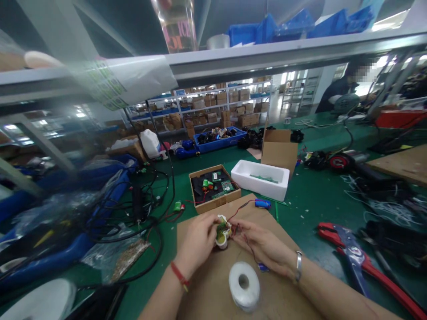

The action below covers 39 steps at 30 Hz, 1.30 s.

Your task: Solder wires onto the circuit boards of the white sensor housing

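Note:
Over a sheet of brown cardboard, my left hand is closed on a small white-cased electronic assembly with green and yellow parts inside. My right hand pinches thin red wires at the assembly's right side; its exact fingertip contact is too small to make out. A red lead runs up to a blue cylindrical battery. Another blue cylinder shows just below my right hand. Nearest my wrists, a white roll stands on the cardboard.
Beyond my hands are a shallow carton of circuit boards and a white foam box. Red-handled crimping pliers lie right. Black cables and a plastic bag lie left. A shelf crosses overhead; a person sits far right.

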Available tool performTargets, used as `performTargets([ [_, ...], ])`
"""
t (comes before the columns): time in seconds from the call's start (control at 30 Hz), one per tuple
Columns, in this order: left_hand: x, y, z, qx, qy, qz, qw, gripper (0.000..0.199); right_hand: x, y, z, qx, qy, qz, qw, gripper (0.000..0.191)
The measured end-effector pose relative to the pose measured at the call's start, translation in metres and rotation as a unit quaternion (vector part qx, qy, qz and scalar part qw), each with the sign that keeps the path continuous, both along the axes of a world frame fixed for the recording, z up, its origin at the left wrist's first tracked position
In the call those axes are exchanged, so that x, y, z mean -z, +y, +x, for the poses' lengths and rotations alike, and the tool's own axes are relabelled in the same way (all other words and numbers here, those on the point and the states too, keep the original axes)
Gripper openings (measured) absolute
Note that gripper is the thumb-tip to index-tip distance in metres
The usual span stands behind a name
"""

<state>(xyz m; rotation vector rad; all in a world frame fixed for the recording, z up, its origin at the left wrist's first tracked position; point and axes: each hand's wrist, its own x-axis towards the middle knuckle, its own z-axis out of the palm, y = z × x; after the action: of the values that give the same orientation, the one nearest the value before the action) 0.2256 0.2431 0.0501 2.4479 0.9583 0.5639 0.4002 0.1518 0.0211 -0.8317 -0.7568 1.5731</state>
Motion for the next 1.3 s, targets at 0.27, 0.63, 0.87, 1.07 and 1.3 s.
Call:
performTargets([
  [0.27,0.010,-0.023,0.023,-0.016,-0.046,-0.063,0.997,0.017,0.012,0.000,0.002,0.002,-0.245,0.070,0.967,0.031],
  [0.63,0.009,-0.016,0.018,0.073,-0.090,-0.190,0.975,0.014,-0.002,-0.010,0.003,0.141,-0.474,0.106,0.862,0.035],
  [0.87,0.022,-0.011,0.016,-0.092,-0.265,-0.236,0.931,0.034,-0.004,-0.012,-0.001,0.076,-0.588,0.153,0.790,0.016],
  [1.07,0.028,-0.015,0.013,-0.123,-0.241,-0.109,0.957,0.038,-0.004,-0.010,0.006,0.052,-0.643,0.148,0.750,0.019],
  [1.3,0.055,-0.022,0.015,0.022,-0.002,-0.086,0.996,0.033,-0.006,-0.005,0.007,0.116,-0.650,0.194,0.725,0.027],
])
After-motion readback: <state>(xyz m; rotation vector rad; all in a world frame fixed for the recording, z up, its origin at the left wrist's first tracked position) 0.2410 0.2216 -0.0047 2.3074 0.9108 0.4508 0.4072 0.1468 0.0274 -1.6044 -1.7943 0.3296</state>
